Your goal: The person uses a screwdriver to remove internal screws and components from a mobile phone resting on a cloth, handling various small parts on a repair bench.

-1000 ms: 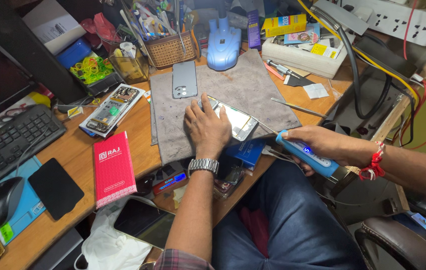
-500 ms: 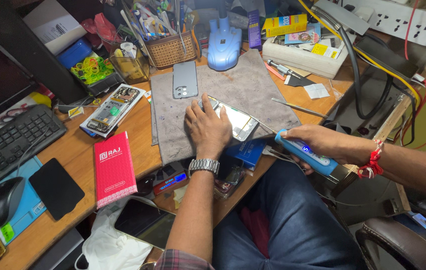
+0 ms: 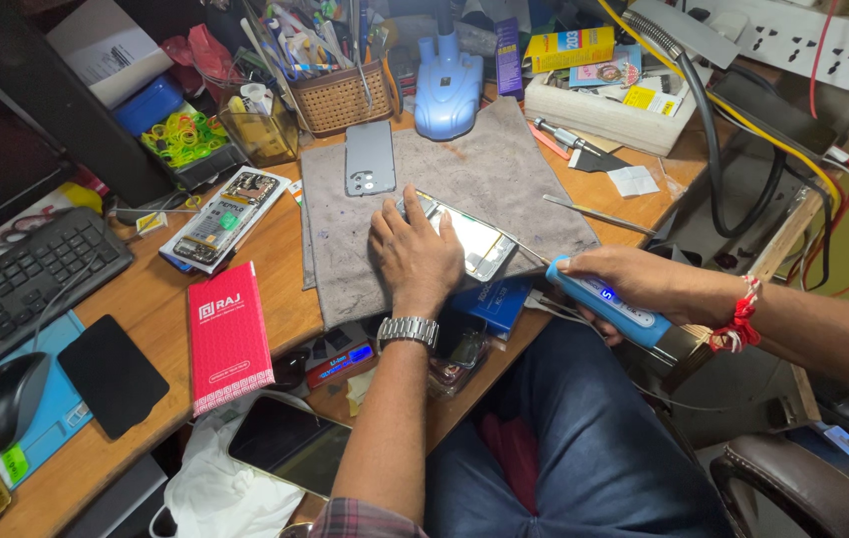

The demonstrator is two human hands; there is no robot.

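Your left hand (image 3: 415, 254) lies flat, fingers spread, pressing down on the opened phone (image 3: 469, 239) that rests face up on the grey mat (image 3: 504, 169) in the middle of the surface (image 3: 145, 319). Your right hand (image 3: 634, 284) is wrapped around a blue electric screwdriver (image 3: 609, 304), its thin tip aimed at the phone's lower right corner; whether the tip touches cannot be made out.

Against the frame from a second ago almost nothing has changed: the left hand keeps the same place on the phone, and the screwdriver has only crept slightly toward that corner.

A grey phone back cover (image 3: 370, 157) lies on the mat just beyond your left hand. A red box (image 3: 228, 337) sits left of the mat, with a dark phone (image 3: 290, 443) near the surface's front edge.
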